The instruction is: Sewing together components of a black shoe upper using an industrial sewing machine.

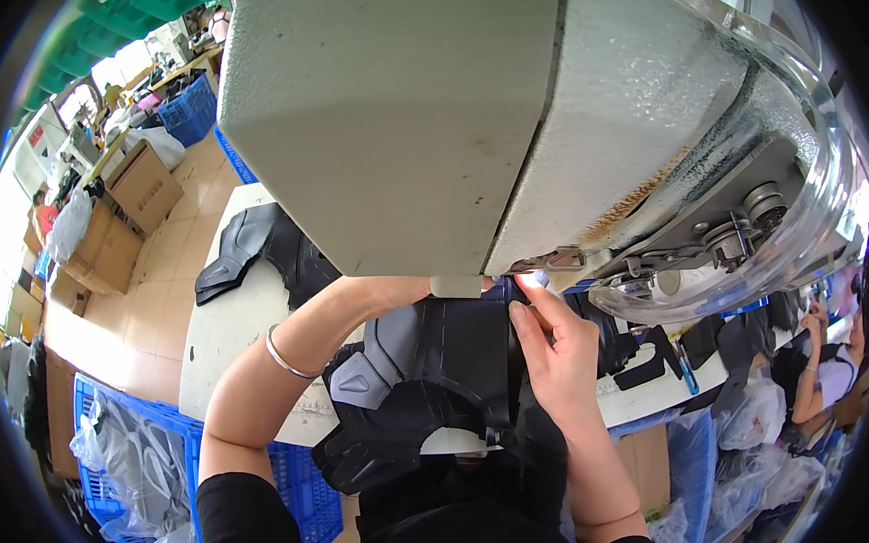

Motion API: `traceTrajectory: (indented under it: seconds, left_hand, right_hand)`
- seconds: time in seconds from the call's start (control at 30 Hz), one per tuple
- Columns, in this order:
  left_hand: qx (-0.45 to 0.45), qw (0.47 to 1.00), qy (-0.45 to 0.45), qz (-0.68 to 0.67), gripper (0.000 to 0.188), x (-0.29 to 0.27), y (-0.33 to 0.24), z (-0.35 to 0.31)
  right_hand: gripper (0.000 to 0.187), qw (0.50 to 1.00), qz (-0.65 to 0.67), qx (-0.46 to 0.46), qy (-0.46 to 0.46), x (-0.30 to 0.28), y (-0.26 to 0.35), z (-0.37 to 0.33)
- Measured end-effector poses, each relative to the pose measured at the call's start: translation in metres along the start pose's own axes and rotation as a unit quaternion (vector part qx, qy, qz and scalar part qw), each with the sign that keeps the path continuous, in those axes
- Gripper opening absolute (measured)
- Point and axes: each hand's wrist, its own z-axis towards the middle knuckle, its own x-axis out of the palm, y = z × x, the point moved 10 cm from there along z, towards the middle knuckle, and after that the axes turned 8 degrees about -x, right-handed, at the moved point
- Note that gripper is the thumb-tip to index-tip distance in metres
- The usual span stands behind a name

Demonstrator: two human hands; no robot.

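1. Closest to my lens, the pale grey machine housing [392,126] fills the view at 12 o'clock; its clear plastic shield [833,190] curves round at 2.
2. Out at 9 o'clock I have a cardboard box [148,187] on the tiled floor.
3. At 8, a blue crate [188,423] holds clear plastic bags.
4. Nearer in at 9, dark moulded parts [249,246] lie on the white table [223,345].
5. Just below centre, the left hand [402,291] reaches to the upper edge of the black piece; the housing hides its fingers, so I cannot tell its grip.
6. The black piece [465,354] lies at 6 o'clock, below the machine, its moulded grey panels to the left.
7. At 4, the right hand [558,348] is narrow, thumb and fingers at the piece's right edge; I cannot tell whether they pinch it.
8. Between 3 and 4, a blue-handled tool [687,373] lies near black cut-outs; farther out, a co-worker [838,377] sits.
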Motion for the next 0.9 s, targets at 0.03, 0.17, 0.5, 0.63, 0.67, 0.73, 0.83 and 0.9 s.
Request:
traceTrajectory:
  seconds: [0.03, 0.17, 0.5, 0.63, 0.67, 0.73, 0.83, 0.9]
  left_hand:
    - [-0.003, 1.0, -0.01, 0.003, 0.044, -0.001, -0.003, -0.001]
    - [0.006, 0.989, -0.045, 0.141, 0.042, -0.005, -0.008, 0.0]
    - [0.187, 0.839, -0.156, 0.486, 0.063, 0.074, -0.019, -0.095]
    - [0.357, 0.695, -0.229, 0.58, 0.036, 0.079, -0.038, -0.096]
    - [0.356, 0.696, -0.23, 0.58, 0.036, 0.079, -0.038, -0.097]
    - [0.365, 0.703, -0.219, 0.569, 0.038, 0.079, -0.037, -0.096]
    - [0.365, 0.712, -0.213, 0.56, 0.035, 0.076, -0.043, -0.096]
    - [0.366, 0.717, -0.207, 0.556, 0.034, 0.076, -0.046, -0.096]
  right_hand:
    - [0.031, 1.0, -0.001, -0.003, 0.001, 0.0, 0.0, 0.001]
    - [0.03, 1.0, -0.004, -0.001, 0.0, -0.001, 0.001, 0.007]
    - [0.034, 0.979, 0.158, 0.105, -0.071, 0.005, -0.024, -0.016]
    - [0.054, 0.978, 0.173, 0.107, -0.048, 0.006, -0.017, -0.019]
    - [0.053, 0.959, 0.234, 0.152, -0.049, 0.012, -0.022, -0.025]
    - [0.053, 0.94, 0.281, 0.187, -0.047, 0.016, -0.022, -0.033]
    - [0.049, 0.875, 0.431, 0.218, -0.019, 0.031, -0.02, -0.045]
    - [0.011, 0.882, 0.397, 0.254, 0.018, 0.034, -0.024, -0.054]
